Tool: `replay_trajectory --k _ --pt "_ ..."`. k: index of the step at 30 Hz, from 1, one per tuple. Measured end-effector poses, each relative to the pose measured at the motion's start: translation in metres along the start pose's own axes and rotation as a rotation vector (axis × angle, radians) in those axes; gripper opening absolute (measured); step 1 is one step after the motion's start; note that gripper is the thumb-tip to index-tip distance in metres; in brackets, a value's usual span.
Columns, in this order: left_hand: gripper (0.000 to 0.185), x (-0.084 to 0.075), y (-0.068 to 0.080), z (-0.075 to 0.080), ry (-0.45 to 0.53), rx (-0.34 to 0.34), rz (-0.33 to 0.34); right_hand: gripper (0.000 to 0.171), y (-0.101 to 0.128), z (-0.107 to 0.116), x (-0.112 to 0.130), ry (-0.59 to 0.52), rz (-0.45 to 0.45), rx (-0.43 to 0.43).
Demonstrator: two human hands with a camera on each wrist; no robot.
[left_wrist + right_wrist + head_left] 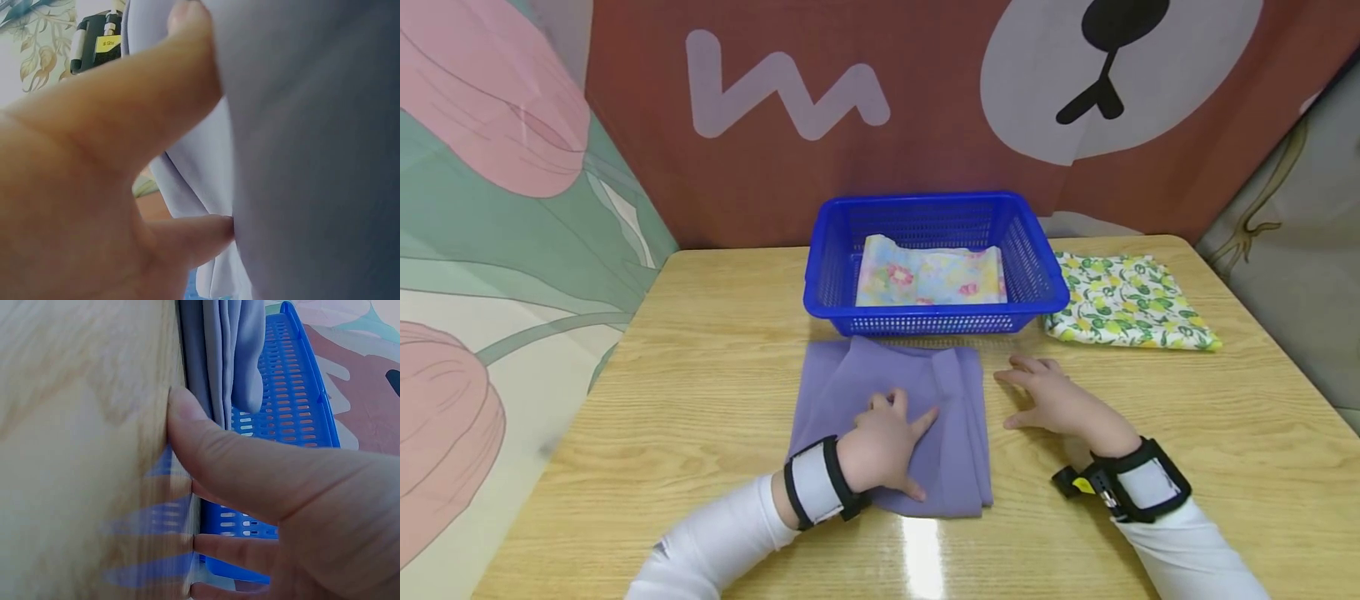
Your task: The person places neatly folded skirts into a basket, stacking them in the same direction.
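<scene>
A folded lavender cloth (891, 392) lies on the wooden table (700, 392) just in front of a blue plastic basket (1037, 267). My left hand (883, 446) rests flat on the cloth, fingers spread; the left wrist view shows its fingers (125, 112) against the lavender cloth (312, 156). My right hand (1048, 396) lies open on the bare table right of the cloth, fingers straight. In the right wrist view its thumb (206, 444) touches the table beside the edge of the cloth (219, 356), with the basket (287, 394) behind.
Inside the basket lies a folded pastel floral cloth (932, 275). A folded white cloth with a lemon print (1123, 304) sits on the table right of the basket. Patterned fabric walls enclose the table at back and sides.
</scene>
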State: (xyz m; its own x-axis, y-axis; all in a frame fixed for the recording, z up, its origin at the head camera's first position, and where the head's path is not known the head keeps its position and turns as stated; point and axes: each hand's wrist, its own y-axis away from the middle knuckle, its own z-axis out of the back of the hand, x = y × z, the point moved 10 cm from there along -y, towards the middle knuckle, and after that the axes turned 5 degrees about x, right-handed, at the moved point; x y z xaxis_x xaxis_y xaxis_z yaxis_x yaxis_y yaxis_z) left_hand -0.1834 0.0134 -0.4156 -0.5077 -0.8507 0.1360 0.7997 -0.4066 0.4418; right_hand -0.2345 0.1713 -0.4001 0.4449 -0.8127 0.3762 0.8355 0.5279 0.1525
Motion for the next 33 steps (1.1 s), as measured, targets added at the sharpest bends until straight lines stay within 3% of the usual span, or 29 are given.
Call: replay_trajectory --k 9,16,25,28,33 --pt "0.109 -0.017 -0.019 0.010 0.002 0.002 0.021 0.061 -0.002 0.000 -0.003 0.016 -0.015 0.016" --pt "0.110 -0.021 -0.029 0.017 0.068 -0.004 0.013 0.056 -0.002 0.005 0.002 0.034 0.007 -0.007" --pt "0.107 -0.022 -0.029 0.018 0.106 -0.003 0.007 0.058 -0.001 0.003 0.002 0.051 0.011 -0.013" --pt "0.099 -0.021 -0.025 0.016 0.150 -0.020 -0.028 0.056 -0.001 0.003 0.002 0.049 0.011 -0.016" --pt "0.077 -0.008 -0.016 0.018 0.322 -0.098 -0.160 0.056 0.000 0.001 0.001 0.048 0.002 0.000"
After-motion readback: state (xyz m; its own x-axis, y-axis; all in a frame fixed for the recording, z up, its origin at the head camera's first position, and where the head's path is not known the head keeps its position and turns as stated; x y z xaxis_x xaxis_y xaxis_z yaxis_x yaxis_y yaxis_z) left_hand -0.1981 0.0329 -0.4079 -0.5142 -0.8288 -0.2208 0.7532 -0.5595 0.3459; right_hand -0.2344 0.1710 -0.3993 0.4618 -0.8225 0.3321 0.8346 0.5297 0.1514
